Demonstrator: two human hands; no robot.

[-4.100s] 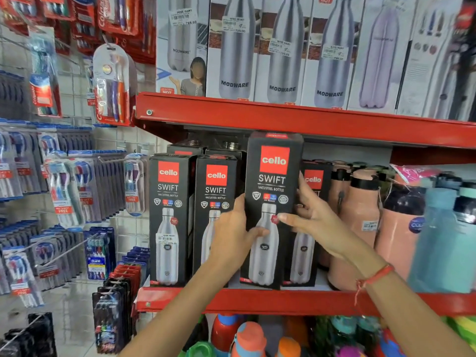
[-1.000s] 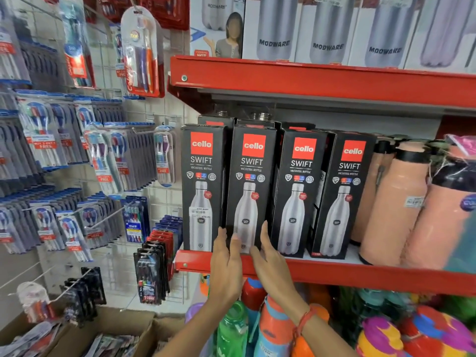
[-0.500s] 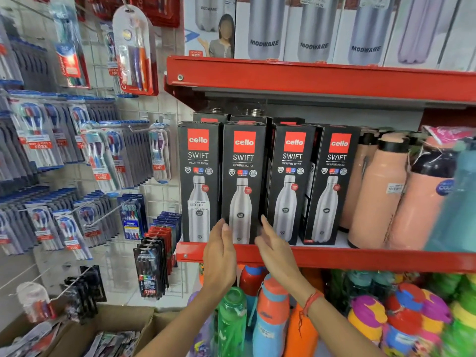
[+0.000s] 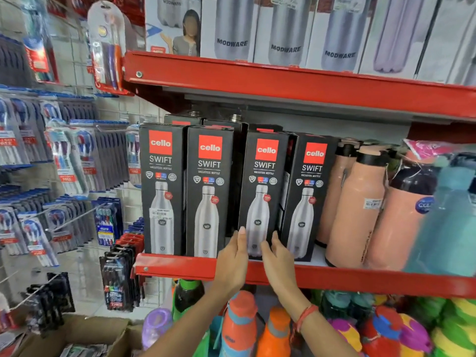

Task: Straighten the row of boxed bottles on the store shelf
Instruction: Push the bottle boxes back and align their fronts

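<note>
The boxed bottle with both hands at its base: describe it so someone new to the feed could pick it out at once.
Find the red middle shelf with four black Cello Swift boxes along its front, left of the peach flasks. Count to the third box from the left. Unlike its neighbours, it has the left hand and right hand flanking its base, and a dark gap on its left.

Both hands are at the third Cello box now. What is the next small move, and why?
Probably turn the third Cello Swift box to face front and slide it left. It stands angled, with a dark gap to the second box, while the left hand and right hand flank its base.
</note>
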